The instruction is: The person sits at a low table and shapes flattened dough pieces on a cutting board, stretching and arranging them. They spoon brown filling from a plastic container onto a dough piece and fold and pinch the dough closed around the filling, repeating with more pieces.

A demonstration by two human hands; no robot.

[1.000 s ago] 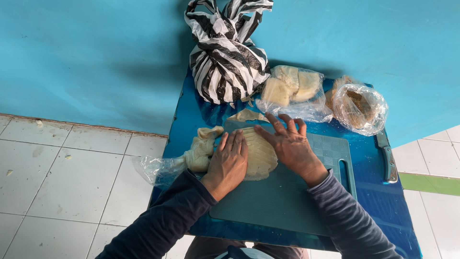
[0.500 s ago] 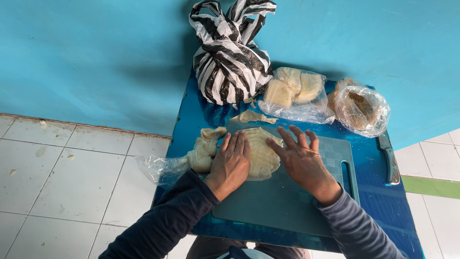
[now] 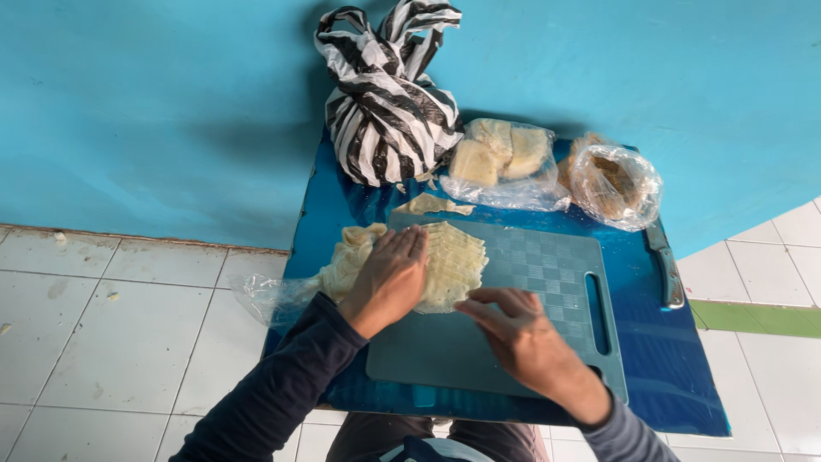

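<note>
Fingers of the left hand [image 3: 389, 278] lie flat and together on a pale yellow stack of thin sheets [image 3: 453, 265], pressing down on it with an open palm and gripping nothing. The stack sits at the upper left corner of a grey-green plastic cutting board [image 3: 513, 342], whose surface is moulded in a faint checker pattern and pierced by a slot handle at its right edge. The sheets look soft and doughy, and their fanned edges show as fine parallel ridges.

The right hand [image 3: 522, 338] rests lower on the board, its fingers loosely spread and pointing left, with the tips just beside the bottom edge of the stack; it holds nothing. Both forearms wear dark long sleeves.

The board lies on a glossy blue table [image 3: 676, 385] pushed against a matte turquoise wall [image 3: 171, 111]. Left of the stack, a crumpled clear plastic bag [image 3: 274, 295] with more pale, wrinkled material in it hangs over the table edge. A loose scrap of sheet [image 3: 428, 205] lies just above the board. Behind that stands a knotted, black-and-white striped plastic bag [image 3: 385, 103], rounded and full. Next to it a clear bag holds pale blocks [image 3: 500, 158], and another clear bag holds something brown and crumbly [image 3: 616, 184]. A knife with a dark handle [image 3: 665, 265] lies along the right side of the table. White floor tiles [image 3: 111, 334] surround the table.
</note>
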